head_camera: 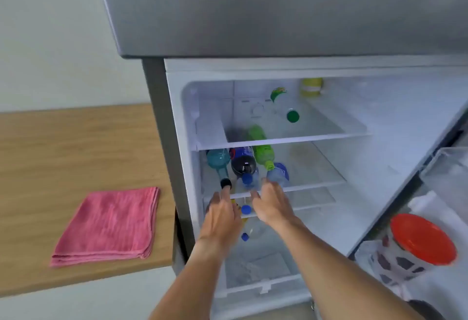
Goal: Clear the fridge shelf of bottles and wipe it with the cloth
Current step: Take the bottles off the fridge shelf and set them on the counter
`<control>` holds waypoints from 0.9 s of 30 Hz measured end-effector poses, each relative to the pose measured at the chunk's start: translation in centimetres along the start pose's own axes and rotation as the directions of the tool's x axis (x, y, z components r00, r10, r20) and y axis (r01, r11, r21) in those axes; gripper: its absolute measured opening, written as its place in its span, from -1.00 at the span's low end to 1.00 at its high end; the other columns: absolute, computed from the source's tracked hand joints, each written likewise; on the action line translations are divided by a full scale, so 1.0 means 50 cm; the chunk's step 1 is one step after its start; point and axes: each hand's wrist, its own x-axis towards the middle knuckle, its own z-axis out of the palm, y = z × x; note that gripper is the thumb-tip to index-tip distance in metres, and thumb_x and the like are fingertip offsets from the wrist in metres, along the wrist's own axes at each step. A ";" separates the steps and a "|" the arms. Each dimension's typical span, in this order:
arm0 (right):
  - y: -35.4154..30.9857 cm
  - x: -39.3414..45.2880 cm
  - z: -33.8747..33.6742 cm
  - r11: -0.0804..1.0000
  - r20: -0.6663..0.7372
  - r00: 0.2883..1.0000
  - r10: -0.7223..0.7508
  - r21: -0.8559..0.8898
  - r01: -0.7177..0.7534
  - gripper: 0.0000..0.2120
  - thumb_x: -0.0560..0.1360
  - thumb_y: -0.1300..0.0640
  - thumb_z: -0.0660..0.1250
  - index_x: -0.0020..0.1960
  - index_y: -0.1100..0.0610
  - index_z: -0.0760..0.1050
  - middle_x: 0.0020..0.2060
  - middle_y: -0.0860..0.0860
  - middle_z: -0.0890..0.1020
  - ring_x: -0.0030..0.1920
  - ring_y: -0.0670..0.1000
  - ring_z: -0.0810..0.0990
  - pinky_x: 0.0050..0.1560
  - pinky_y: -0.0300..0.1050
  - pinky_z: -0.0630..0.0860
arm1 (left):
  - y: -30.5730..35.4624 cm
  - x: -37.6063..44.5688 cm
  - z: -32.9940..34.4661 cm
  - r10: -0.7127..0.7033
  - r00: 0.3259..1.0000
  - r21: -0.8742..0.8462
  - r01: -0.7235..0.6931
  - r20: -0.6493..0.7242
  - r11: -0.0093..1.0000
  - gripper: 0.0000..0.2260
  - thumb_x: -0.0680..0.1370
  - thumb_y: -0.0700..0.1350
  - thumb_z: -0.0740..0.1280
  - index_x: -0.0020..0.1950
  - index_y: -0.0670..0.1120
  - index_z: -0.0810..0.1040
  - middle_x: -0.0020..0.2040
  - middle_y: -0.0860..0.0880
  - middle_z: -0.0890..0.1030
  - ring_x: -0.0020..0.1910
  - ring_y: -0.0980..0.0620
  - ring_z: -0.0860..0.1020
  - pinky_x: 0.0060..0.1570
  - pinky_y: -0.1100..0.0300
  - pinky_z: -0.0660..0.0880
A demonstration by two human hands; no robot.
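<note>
While both hands reach in, left hand point(222, 216) and right hand point(272, 203) fingers spread loosely, holding nothing, plastic bottles point(243, 165) lie just beyond on the glass shelf point(314, 185); folded pink ribbed cloth point(109, 226) lies left on the wooden counter point(50, 157).

Bottles point(244, 165) on the fridge shelf point(314, 185); cloth point(109, 226) left, on the counter point(50, 155).

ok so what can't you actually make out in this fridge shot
Head view only:
- Bottles on the lowest shelf: both hands, left hand and right hand, cover most of them; only blue caps show.
- Dark soda bottle: label blurred, and the shelf above crosses it.
- Yellow-green container at the top back: blurred, contents unreadable.
- Red-lidded jar in the door: pattern smeared.
- Whether either hand grips anything yet.
</note>
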 end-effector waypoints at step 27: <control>0.071 -0.042 0.033 0.848 -0.659 0.635 -0.403 -0.009 0.530 -0.79 0.64 0.09 0.27 0.17 0.23 0.42 -0.09 0.16 0.61 -0.17 0.20 0.58 -0.22 -0.07 0.41 | -0.049 0.027 0.075 0.488 0.700 0.150 -0.487 -0.522 0.860 -0.77 0.63 -0.11 0.25 0.26 -0.15 0.43 -0.02 -0.19 0.59 -0.08 -0.16 0.55 -0.09 -0.07 0.53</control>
